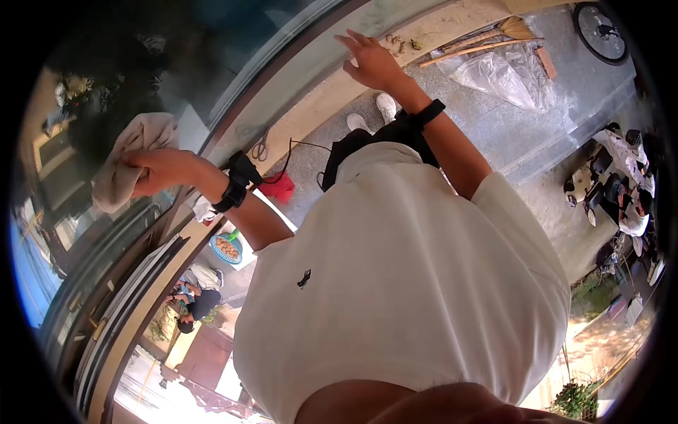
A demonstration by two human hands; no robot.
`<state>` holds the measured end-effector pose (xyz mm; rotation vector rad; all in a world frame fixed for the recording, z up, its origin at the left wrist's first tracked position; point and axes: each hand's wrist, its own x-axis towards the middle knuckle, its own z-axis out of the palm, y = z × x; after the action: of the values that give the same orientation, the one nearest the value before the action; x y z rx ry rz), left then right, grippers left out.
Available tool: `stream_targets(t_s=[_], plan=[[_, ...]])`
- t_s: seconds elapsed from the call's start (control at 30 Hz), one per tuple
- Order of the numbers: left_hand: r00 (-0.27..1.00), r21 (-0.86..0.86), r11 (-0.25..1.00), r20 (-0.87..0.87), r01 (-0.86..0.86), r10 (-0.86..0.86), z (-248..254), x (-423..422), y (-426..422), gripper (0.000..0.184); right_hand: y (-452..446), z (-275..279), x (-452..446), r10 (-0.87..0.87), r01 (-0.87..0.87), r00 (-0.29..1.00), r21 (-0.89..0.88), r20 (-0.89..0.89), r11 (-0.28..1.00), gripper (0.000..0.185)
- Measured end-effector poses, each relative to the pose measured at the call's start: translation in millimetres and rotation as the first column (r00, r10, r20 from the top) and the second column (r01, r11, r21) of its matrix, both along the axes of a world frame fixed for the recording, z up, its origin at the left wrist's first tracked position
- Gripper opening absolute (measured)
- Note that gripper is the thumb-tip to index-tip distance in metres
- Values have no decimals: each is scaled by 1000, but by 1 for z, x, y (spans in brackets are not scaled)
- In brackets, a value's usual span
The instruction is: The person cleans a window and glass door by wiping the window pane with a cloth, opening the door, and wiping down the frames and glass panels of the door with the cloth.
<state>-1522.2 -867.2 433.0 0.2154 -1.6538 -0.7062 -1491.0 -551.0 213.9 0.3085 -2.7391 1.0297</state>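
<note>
At the left, my left hand [159, 172] grips a crumpled beige cloth [131, 152] and holds it against the dark, reflective window glass [233, 53]. My fingers lie partly hidden behind the cloth. My right hand [378, 65] is stretched out near the top middle, fingers apart and nothing in them. It is over the pale ledge [300, 109] beside the window frame; whether it touches is unclear. Black bands circle both wrists.
Below the ledge are a red bag [277, 186] and a blue basket [226, 249] of small brownish items. A broom [515, 28], plastic sheeting [494, 76] and a bicycle wheel [600, 32] are at upper right. Another person [203, 302] is at lower left; parked motorbikes [621, 177] stand right.
</note>
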Motion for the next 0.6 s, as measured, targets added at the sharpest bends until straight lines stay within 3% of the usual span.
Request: stream_targets(t_s=[0.03, 0.1, 0.13, 0.17, 0.2, 0.23, 0.3, 0.37, 0.4, 0.47, 0.6], plan=[[996, -65, 994, -27, 84, -86, -13, -7, 30, 42, 8, 7, 12, -21, 21, 1000, 9, -5, 1000, 56], [938, -100, 938, -65, 333, -340, -35, -19, 100, 50, 25, 14, 33, 150, -89, 917, -176, 371, 980, 55], [921, -288, 880, 214, 379, -326, -70, -20, 95, 41, 32, 4, 42, 190, -111, 891, -208, 412, 972, 53], [898, -440, 784, 242, 439, -367, -97, -33, 102, 33, 40, -11, 55, 237, -135, 862, -247, 449, 960, 51], [886, -600, 656, 362, 459, -290, -103, -34, 118, 37, 46, -23, 67, 262, -155, 841, -253, 473, 955, 48], [780, -548, 561, 506, 620, -368, -114, -34, 129, 48, 52, -29, 77, 282, -170, 823, -261, 493, 950, 45], [638, -481, 422, 631, 768, -442, -154, -39, 137, 56, 60, -19, 95, 238, -106, 808, -265, 539, 958, 43], [526, -333, 436, 711, 836, -467, -175, -28, 131, 59, 63, -5, 110, 157, -12, 807, -249, 570, 968, 45], [532, -344, 429, 702, 835, -473, -180, -21, 122, 59, 64, 3, 116, 108, 17, 833, -219, 542, 976, 53], [463, -83, 540, 631, 838, -623, -184, -7, 110, 58, 63, 5, 121, 63, 68, 836, -218, 545, 974, 56], [540, 75, 713, 598, 698, -592, -199, 30, 82, 57, 64, 18, 113, 81, 56, 838, -233, 539, 971, 65]])
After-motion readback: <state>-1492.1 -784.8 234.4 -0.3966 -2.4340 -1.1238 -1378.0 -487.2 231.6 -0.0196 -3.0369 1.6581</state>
